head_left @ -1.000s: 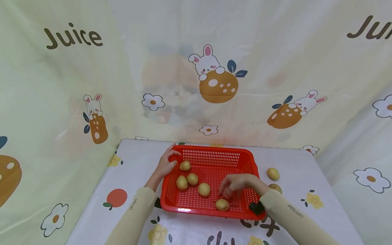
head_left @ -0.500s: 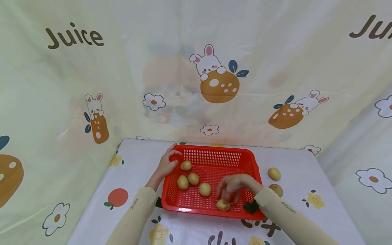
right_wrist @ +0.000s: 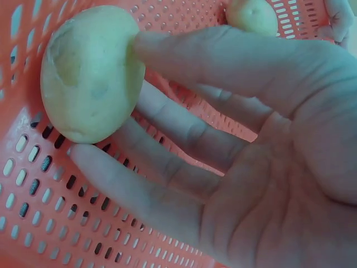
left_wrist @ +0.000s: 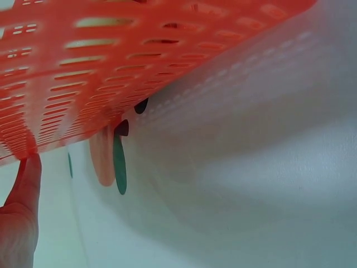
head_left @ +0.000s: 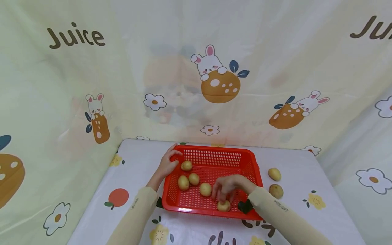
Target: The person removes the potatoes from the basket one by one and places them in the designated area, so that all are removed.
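A red plastic basket [head_left: 211, 148] with slotted walls sits on the table. My left hand [head_left: 166, 165] grips its left rim near the back corner; one finger [left_wrist: 25, 181] shows against the wall in the left wrist view. Inside the front of the basket, my right hand [head_left: 228, 186] pinches a potato [head_left: 224, 206]. From the right wrist, the thumb lies on one side of this potato [right_wrist: 92, 75] and the fingers reach behind and under it. A rough, scraped patch marks its skin. Left of that hand is another potato [head_left: 206, 189].
Several more potatoes lie at the basket's left side, among them one potato [head_left: 186, 165] by the back corner. Outside, right of the basket, two potatoes [head_left: 274, 174] rest on the printed tablecloth [head_left: 297, 177]. Printed curtains [head_left: 171, 122] hang behind and at both sides.
My right hand has shifted left and down onto the front potato, and its fingers now take hold of it. My left hand keeps its place on the rim.
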{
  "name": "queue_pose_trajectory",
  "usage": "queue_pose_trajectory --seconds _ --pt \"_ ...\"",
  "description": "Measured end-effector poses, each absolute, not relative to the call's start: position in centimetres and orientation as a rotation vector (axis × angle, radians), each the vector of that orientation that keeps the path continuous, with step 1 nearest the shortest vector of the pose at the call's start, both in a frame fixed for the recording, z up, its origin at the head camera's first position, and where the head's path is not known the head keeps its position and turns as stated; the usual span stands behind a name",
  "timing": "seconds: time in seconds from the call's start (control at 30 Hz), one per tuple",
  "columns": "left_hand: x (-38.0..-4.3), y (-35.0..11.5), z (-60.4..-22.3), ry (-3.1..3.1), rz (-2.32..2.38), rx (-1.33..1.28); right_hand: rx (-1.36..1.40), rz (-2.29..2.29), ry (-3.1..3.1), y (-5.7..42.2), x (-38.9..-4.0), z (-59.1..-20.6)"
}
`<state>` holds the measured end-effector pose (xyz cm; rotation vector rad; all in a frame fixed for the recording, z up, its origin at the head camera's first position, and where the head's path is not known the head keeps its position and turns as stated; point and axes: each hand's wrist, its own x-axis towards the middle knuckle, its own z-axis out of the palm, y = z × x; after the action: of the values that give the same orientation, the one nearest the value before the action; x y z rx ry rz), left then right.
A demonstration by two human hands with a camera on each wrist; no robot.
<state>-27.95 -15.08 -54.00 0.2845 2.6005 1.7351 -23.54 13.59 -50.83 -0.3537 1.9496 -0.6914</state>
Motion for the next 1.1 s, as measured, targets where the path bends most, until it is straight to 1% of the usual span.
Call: queue_pose_trajectory --seconds 0.63,0.9,1.1 --pt "-27.9 -15.1 -53.9 2.602 1.721 0.272 -0.307 -0.648 1.967 13.4 -23.6 -51.2" --pt "-28.0 -15.3 -53.9 2.6 1.727 0.288 -0.266 -0.602 1.992 12.8 -23.5 -50.8" --pt "-28.0 -15.2 -54.0 2.609 1.716 0.283 -0.307 -0.548 1.991 12.5 -23.4 -50.6"
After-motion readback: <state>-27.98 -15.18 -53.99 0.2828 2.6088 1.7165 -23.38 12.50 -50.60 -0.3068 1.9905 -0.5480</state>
